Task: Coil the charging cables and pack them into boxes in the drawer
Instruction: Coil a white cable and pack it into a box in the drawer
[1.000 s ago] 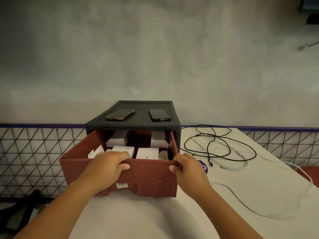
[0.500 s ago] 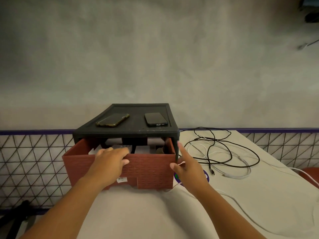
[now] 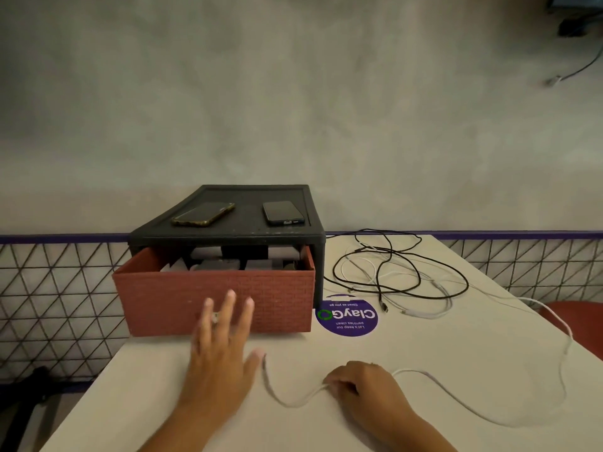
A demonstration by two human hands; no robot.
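Both hands have come off the drawer since 1 s ago, when they gripped its front rim. Our left hand (image 3: 222, 350) now hovers in front of the drawer face w/ fingers straight and spread. It's motion-blurred, so we can't tell if the fingertips touch the front. There's a ring (image 3: 215, 318) on one finger. Our right hand (image 3: 355, 383) has dropped to the white worktop (image 3: 424, 353), knuckles up, fingers curled round the thin white charging cable (image 3: 293, 401) and holding it against the surface.

That cable's free end lies just beside our left thumb. The cable dips in a shallow curve to the right hand, then runs on to the right in a wide loop and climbs back along the worktop's right edge.

The red woven drawer (image 3: 277, 298) sits further in than 1 s ago but is still partly out of its black plastic frame (image 3: 228, 238). Inside we see white and grey small boxes (image 3: 215, 265), mostly shadowed by the frame top.

On the frame top lie two phones: a gold-edged one (image 3: 204, 214) at left, angled, and a black one (image 3: 283, 213) at right. Right of the drawer, a round purple sticker (image 3: 347, 318) is on the worktop. Behind it lies a loose tangle of black and white cables (image 3: 391, 275), uncoiled, well apart from both hands. A black wire-mesh railing (image 3: 58, 288) runs behind the worktop, below a grey wall. A red seat (image 3: 580, 321) shows at far right.
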